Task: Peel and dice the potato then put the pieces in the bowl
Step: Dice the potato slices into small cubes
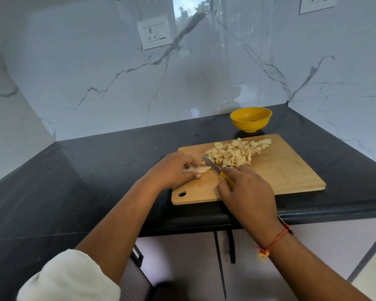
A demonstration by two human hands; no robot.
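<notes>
1. Marble-walled kitchen corner; black bench [96, 170] carries a wooden cutting board [291, 170], with a yellow bowl [250, 126] just behind it, no dice visible inside.
2. Diced pile [232, 153] sits at the board's far middle.
3. Right grip [248, 192] is wrapped round the knife [212, 163], blade between pile and strip.
4. Left grip [174, 168] pins the last potato strip [201, 169] flat on the board.
5. Step looks like dicing the strip: tuck fingertips back, cut crosswise, keep pieces even.
</notes>
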